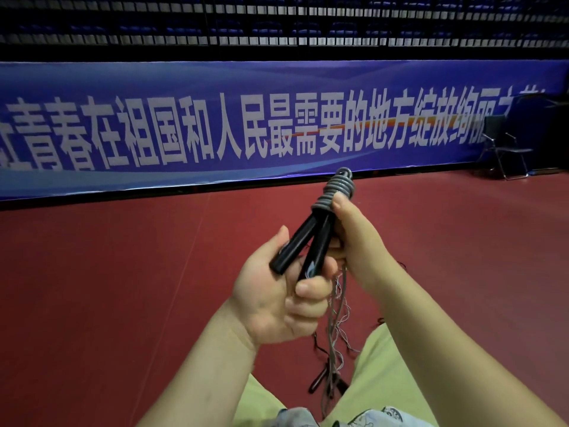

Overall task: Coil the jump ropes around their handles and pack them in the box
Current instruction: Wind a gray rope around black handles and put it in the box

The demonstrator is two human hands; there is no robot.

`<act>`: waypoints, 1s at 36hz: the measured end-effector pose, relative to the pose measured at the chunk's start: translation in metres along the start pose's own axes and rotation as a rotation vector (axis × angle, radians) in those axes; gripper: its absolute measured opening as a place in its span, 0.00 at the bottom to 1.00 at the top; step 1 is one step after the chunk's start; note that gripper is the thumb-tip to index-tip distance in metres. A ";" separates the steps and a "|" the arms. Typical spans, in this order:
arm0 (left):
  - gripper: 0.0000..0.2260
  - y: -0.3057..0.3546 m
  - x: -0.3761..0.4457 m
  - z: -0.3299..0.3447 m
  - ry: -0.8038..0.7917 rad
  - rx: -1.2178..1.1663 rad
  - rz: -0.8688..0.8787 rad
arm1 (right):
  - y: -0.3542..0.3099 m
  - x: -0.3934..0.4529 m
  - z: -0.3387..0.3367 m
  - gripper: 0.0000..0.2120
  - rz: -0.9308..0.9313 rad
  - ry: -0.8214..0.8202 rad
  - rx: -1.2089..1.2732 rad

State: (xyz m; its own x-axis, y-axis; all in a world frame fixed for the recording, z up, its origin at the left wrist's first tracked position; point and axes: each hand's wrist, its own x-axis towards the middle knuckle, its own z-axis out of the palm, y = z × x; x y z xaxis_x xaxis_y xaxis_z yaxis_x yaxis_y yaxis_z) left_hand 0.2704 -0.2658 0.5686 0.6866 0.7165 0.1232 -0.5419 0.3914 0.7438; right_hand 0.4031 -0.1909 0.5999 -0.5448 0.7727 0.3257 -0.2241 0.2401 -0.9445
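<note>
Now left hand [277, 300] grips black handles [308, 245]; right hand [354, 235] pinches grey coil [337, 188].

Dim indoor light; banner [277, 124] softly blurred; wide-angle bending at edges; top very dark.

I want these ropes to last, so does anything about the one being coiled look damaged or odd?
Yes. The rope hanging below the right hand looks frayed, with thin loose strands splaying off it. The grey coils on the black handles look neat. The left hand grips the handles.
</note>
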 end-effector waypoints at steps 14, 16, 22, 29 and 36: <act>0.26 -0.001 0.003 0.014 0.954 0.873 0.127 | 0.022 -0.004 -0.020 0.20 0.115 -0.125 -0.374; 0.29 0.000 0.003 0.007 0.997 1.033 0.117 | 0.025 -0.006 -0.018 0.21 0.126 -0.095 -0.359; 0.27 0.006 -0.003 0.007 1.178 1.573 -0.027 | 0.031 -0.009 -0.009 0.22 0.181 -0.049 -0.293; 0.15 -0.003 0.001 0.009 1.220 1.850 0.003 | 0.029 -0.011 -0.007 0.27 0.280 0.043 -0.074; 0.25 -0.004 0.000 0.009 0.799 0.876 0.157 | 0.026 -0.013 -0.006 0.20 0.192 0.123 0.135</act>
State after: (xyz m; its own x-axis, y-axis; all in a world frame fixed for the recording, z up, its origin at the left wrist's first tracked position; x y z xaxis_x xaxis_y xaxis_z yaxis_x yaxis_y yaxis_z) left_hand 0.2772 -0.2730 0.5712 -0.0213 0.9990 0.0400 0.1347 -0.0368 0.9902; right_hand 0.4091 -0.1909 0.5708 -0.4875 0.8640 0.1259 -0.2361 0.0083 -0.9717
